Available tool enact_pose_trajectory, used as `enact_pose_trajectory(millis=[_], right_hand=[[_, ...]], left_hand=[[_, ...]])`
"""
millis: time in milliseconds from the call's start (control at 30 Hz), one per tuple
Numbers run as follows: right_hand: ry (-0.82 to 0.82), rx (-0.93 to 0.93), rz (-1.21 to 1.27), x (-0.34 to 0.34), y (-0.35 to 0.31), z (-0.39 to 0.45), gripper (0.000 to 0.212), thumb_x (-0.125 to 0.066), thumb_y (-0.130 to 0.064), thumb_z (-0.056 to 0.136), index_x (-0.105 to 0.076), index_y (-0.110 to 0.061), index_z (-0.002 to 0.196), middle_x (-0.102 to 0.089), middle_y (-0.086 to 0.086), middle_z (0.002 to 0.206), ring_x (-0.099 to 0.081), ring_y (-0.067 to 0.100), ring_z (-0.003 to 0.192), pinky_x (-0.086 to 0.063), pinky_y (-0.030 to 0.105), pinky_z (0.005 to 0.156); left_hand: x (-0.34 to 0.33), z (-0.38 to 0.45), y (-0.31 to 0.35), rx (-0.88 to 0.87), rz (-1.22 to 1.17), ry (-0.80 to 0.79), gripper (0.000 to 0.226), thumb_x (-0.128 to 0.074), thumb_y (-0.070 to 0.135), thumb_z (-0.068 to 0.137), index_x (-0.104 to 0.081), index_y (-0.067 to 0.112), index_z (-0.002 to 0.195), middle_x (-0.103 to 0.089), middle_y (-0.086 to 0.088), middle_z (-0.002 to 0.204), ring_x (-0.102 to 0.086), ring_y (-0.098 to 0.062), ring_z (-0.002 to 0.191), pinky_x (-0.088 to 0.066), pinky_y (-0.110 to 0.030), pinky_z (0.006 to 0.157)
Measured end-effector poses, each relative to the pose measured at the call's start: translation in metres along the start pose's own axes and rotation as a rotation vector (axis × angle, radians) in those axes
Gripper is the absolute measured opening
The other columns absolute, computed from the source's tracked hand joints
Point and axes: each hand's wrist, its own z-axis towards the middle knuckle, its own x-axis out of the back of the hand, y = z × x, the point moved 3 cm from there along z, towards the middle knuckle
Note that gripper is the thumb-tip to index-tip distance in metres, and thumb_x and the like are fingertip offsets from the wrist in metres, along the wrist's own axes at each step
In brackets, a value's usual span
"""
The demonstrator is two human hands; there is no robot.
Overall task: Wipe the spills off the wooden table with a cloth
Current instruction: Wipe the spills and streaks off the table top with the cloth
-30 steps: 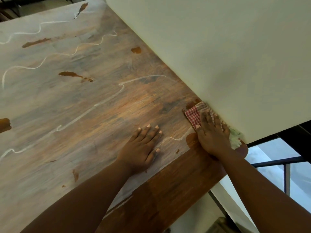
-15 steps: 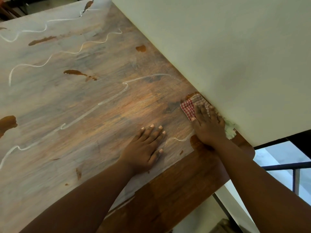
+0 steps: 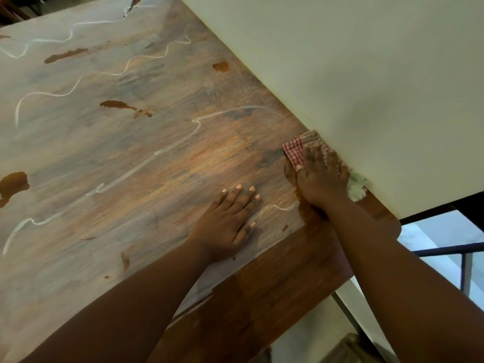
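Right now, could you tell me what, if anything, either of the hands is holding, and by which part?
The right hand presses flat on the checked cloth, covering its middle, against the wall. The left hand rests flat on the wooden table, holding nothing.

Lighting dim and warm overall; a broad pale sheen lies across the far left of the wooden table (image 3: pixel 78 142), washing out the grain; a small warm highlight sits near its centre; the wall (image 3: pixel 366 87) is evenly lit, without hard shadows; both forearms read dark; straight edges bow with wide-angle distortion; detail soft throughout.
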Motion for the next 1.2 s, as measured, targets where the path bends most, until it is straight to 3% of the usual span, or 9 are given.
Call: enact_pose_trajectory(millis=[267, 333, 600, 833, 1100, 1200], right_hand=[[0.065, 0.150, 0.004, -0.038, -0.016, -0.097, 0.061, -0.004, -0.052, 0.094, 0.022, -0.037, 0.146, 0.022, -0.011, 0.153, 0.012, 0.024, 0.147, 0.013, 0.045, 0.113], [0.061, 0.154, -0.002, -0.037, -0.014, -0.094, 0.061, -0.005, -0.053, 0.093, 0.018, -0.038, 0.148, 0.018, -0.009, 0.157, 0.011, 0.023, 0.147, 0.010, 0.045, 0.114], [0.055, -0.060, 0.044, -0.023, -0.016, -0.051, 0.056, -0.014, -0.047, 0.101, 0.005, -0.035, 0.153, 0.009, -0.003, 0.162, 0.010, 0.027, 0.147, 0.009, 0.052, 0.113], [0.068, -0.093, 0.036, -0.052, -0.079, -0.114, 0.057, -0.014, -0.049, 0.101, 0.005, -0.034, 0.153, 0.005, -0.002, 0.162, 0.008, 0.029, 0.147, 0.006, 0.053, 0.113], [0.032, -0.048, 0.031, -0.083, -0.155, -0.205, 0.063, -0.006, -0.051, 0.094, 0.007, -0.033, 0.153, 0.008, -0.001, 0.162, 0.012, 0.024, 0.147, 0.010, 0.048, 0.113], [0.069, -0.055, 0.042, -0.080, -0.151, -0.202, 0.059, -0.015, -0.046, 0.099, 0.007, -0.035, 0.153, 0.008, -0.003, 0.162, 0.012, 0.022, 0.147, 0.008, 0.045, 0.113]], left_hand=[[-0.003, 0.001, -0.002, 0.015, 0.009, 0.009, 0.069, -0.003, 0.056, 0.094, 0.001, 0.019, 0.152, 0.001, 0.000, 0.160, 0.013, -0.013, 0.146, 0.012, -0.033, 0.117], [-0.003, 0.002, -0.002, 0.009, 0.005, 0.009, 0.070, -0.002, 0.057, 0.093, -0.001, 0.020, 0.153, 0.000, 0.000, 0.160, 0.011, -0.014, 0.146, 0.012, -0.034, 0.117], [-0.008, 0.002, -0.004, -0.026, -0.011, 0.046, 0.068, -0.007, 0.057, 0.097, -0.001, 0.019, 0.153, 0.001, -0.001, 0.161, 0.010, -0.016, 0.146, 0.011, -0.037, 0.117], [0.007, -0.001, -0.016, -0.063, -0.284, 0.022, 0.066, -0.019, 0.049, 0.101, 0.003, 0.013, 0.152, 0.007, -0.007, 0.161, 0.007, -0.019, 0.147, 0.007, -0.033, 0.117], [0.020, -0.041, -0.100, -0.260, 0.091, -0.091, 0.063, -0.017, 0.048, 0.100, 0.003, 0.018, 0.152, 0.006, -0.004, 0.161, 0.011, -0.018, 0.146, 0.018, -0.032, 0.112], [0.019, -0.042, -0.104, -0.286, 0.104, -0.059, 0.062, -0.014, 0.048, 0.100, 0.002, 0.020, 0.152, 0.006, -0.001, 0.161, 0.013, -0.016, 0.146, 0.017, -0.033, 0.114]])
